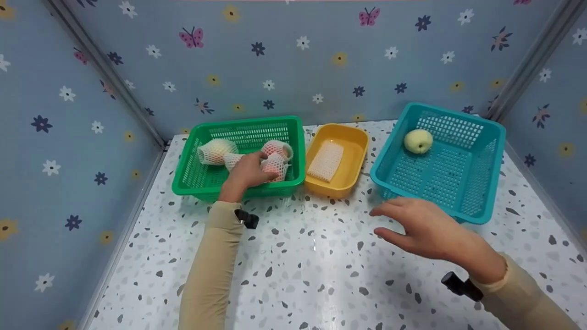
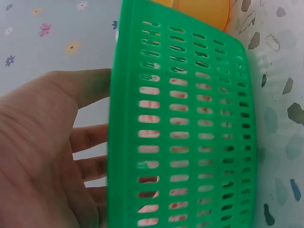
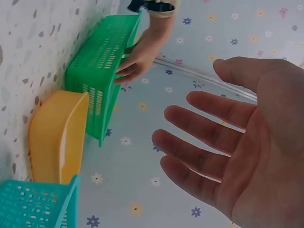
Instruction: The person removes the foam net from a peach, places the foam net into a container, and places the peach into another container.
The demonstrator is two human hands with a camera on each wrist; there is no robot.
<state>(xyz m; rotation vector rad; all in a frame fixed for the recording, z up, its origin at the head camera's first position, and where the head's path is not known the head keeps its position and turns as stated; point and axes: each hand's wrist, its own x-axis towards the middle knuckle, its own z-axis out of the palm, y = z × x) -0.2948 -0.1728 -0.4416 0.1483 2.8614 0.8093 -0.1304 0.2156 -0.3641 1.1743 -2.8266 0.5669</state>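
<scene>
Snag hazard: the left hand (image 1: 250,170) reaches over the front rim of the green basket (image 1: 301,151) to the foam-netted fruits (image 1: 275,169) inside. These lie close together, so the mesh of one sleeve could catch on its neighbour and drag it up during a lift. Slip hazard: a sleeve gripped by its loose end could slide off and let the fruit drop. The left fingertips are concealed among the sleeves and behind the rim; whether they grip anything cannot be told.

Tipping hazard: the left forearm crosses the front rim, and downward load there could tilt or shift the green basket. The yellow tray (image 1: 351,158), standing just beside its right side, would then be pushed. Knock hazard: the right hand (image 1: 426,229), fingers extended and holding nothing, hovers near the front of the blue basket (image 1: 431,176); a careless sweep could jolt that basket and set its single bare pale-green fruit (image 1: 418,141) rolling.

Surroundings: the yellow tray contains one flattened foam sleeve (image 1: 325,161). It stands between the two baskets on the speckled worktop (image 1: 321,256), and its walls obstruct any low crossing from one to the other. The flower-patterned back panel (image 1: 293,68) limits reach behind all three containers. The left hand masks part of the middle sleeve, whose contents cannot be identified
</scene>
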